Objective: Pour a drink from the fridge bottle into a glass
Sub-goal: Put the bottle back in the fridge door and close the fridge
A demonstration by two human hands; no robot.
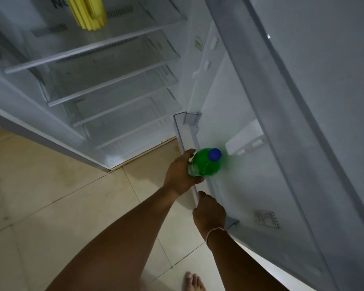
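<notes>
- Task progress: early stage. The fridge door (303, 122) stood open, and the bottle (205, 164) sat in the lower door bin (182, 135); it could not be told whether its base rested on the bin floor. Retrieval was judged to be in hand but not complete.
- Remaining steps, by judgement: lift the bottle clear of the bin, carry it to a glass, remove the cap, pour. No glass and no worktop appeared in view.
- Left hand (182, 175): wrapped part-closed round the bottle's shoulder from the 9 o'clock side, fingers curled against the green wall, thumb at the near side.
- Right hand (209, 211): at 6 o'clock from the bottle, fingers curled over the front rail of the door bin. It gripped the rail only and stood apart from the bottle.
- Bottle appearance: green translucent plastic with a rounded shoulder and a blue screw cap (214, 154) in place. It stood roughly upright, seen from above. The fill level could not be read.
- Fridge interior: the shelves (105, 89) at 11 o'clock carried nothing visible except a yellow object (88, 13) at 12 o'clock.
- A bare foot (194, 281) rested on the tiled floor (51, 185) at 6 o'clock.
</notes>
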